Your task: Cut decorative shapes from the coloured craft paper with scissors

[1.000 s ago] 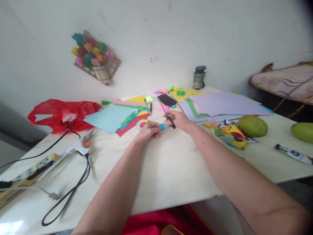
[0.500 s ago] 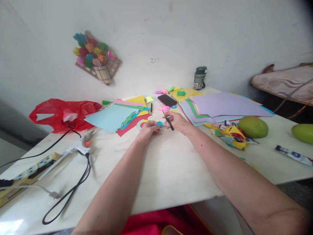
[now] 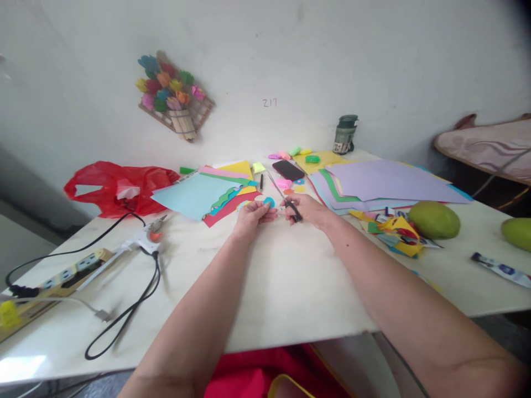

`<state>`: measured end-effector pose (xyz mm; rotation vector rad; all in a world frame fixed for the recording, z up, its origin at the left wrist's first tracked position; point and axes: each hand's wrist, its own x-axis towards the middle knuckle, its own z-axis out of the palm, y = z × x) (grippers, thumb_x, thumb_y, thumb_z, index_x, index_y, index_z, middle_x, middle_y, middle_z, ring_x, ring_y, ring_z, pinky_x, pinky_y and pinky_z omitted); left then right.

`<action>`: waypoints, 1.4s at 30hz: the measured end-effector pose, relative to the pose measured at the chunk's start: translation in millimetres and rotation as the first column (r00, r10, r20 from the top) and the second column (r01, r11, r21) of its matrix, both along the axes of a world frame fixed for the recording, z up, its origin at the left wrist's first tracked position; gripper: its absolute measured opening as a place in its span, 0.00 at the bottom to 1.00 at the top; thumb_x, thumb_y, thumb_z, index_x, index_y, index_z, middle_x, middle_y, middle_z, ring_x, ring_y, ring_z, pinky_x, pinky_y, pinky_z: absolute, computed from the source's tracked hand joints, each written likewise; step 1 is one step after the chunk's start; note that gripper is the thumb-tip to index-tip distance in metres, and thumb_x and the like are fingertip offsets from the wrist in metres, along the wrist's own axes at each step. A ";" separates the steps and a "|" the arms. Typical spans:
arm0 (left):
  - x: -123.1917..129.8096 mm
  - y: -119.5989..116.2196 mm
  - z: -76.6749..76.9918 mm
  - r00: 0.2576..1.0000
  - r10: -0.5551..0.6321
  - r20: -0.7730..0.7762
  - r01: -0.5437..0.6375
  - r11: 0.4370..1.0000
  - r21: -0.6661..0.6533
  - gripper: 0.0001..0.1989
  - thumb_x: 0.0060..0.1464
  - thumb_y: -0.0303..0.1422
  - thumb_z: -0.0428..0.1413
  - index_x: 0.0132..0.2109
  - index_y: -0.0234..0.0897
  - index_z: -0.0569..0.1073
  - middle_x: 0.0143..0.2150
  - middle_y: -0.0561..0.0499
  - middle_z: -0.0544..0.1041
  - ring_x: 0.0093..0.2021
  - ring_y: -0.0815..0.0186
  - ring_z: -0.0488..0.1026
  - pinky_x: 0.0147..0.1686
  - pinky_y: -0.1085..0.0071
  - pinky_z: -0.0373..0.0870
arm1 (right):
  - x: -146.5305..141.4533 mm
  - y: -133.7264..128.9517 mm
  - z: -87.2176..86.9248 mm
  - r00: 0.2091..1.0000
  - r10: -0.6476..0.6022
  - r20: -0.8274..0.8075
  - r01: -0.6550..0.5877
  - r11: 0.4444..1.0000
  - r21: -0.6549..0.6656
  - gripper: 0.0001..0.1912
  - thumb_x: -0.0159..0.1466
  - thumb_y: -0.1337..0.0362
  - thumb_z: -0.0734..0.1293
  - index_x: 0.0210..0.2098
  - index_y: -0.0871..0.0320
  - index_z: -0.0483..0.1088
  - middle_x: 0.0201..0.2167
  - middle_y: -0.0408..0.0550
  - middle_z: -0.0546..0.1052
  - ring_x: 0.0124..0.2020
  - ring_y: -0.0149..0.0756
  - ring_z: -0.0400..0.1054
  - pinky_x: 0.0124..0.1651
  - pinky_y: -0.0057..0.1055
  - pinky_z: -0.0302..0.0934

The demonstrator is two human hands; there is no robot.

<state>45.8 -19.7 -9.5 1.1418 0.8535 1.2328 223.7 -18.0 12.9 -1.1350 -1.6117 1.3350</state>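
Note:
A small blue paper piece (image 3: 269,202) is pinched in my left hand (image 3: 253,217), its rounded edge standing above the fingertips. My right hand (image 3: 306,210) holds black-handled scissors (image 3: 293,211) by the handles, the blades pointing up and away to the left. The two hands are close together over the white table (image 3: 290,282). Just behind them lie a dark phone (image 3: 288,170), a pink piece (image 3: 283,183) and a small blue flower shape (image 3: 299,181). A black pen (image 3: 261,182) is to the left of the phone.
Coloured sheets (image 3: 194,193) lie left, beside a red plastic bag (image 3: 120,188). A glue gun (image 3: 145,239) and power strip (image 3: 74,271) are nearer left. Purple paper (image 3: 381,179), scraps (image 3: 400,235), a green fruit (image 3: 434,219) and a tube (image 3: 500,269) are right.
The view has shifted slightly, so the scene sits further right. The blue piece has turned upward in my left hand, and the scissors have moved a little away from it.

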 end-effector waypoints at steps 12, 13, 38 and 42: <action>-4.5 -1.4 0.0 0.993 -0.052 0.103 0.054 0.999 -0.011 0.13 0.43 0.35 0.61 0.33 0.33 0.68 0.32 0.46 0.78 0.30 0.63 0.76 0.31 0.70 0.72 | 12.5 -0.8 4.2 0.952 0.256 0.168 -0.266 0.963 0.039 0.18 0.57 0.50 0.63 0.28 0.61 0.64 0.21 0.45 0.71 0.17 0.25 0.64 0.15 0.20 0.50; -4.9 -1.5 0.2 0.992 -0.056 0.117 0.058 0.998 -0.017 0.12 0.43 0.34 0.61 0.33 0.33 0.68 0.33 0.46 0.78 0.31 0.63 0.76 0.31 0.71 0.72 | 12.3 -1.2 4.7 0.950 0.257 0.180 -0.268 0.963 0.040 0.17 0.57 0.51 0.63 0.27 0.61 0.64 0.20 0.45 0.71 0.17 0.25 0.64 0.15 0.20 0.50; -5.6 -2.1 3.7 0.987 -0.040 0.154 0.057 0.993 -0.108 0.05 0.48 0.28 0.57 0.31 0.30 0.69 0.29 0.45 0.77 0.30 0.64 0.77 0.29 0.73 0.73 | 6.1 -9.0 8.9 0.921 0.247 0.301 -0.258 0.966 -0.003 0.16 0.56 0.52 0.64 0.27 0.60 0.63 0.19 0.41 0.70 0.16 0.24 0.62 0.14 0.21 0.47; -6.4 -2.3 3.3 0.985 -0.041 0.167 0.058 0.994 -0.093 0.05 0.47 0.28 0.58 0.31 0.30 0.69 0.28 0.45 0.77 0.31 0.62 0.77 0.30 0.72 0.73 | 5.6 -8.4 8.0 0.920 0.239 0.310 -0.254 0.967 0.008 0.16 0.55 0.52 0.65 0.26 0.60 0.63 0.19 0.41 0.70 0.15 0.23 0.61 0.15 0.20 0.47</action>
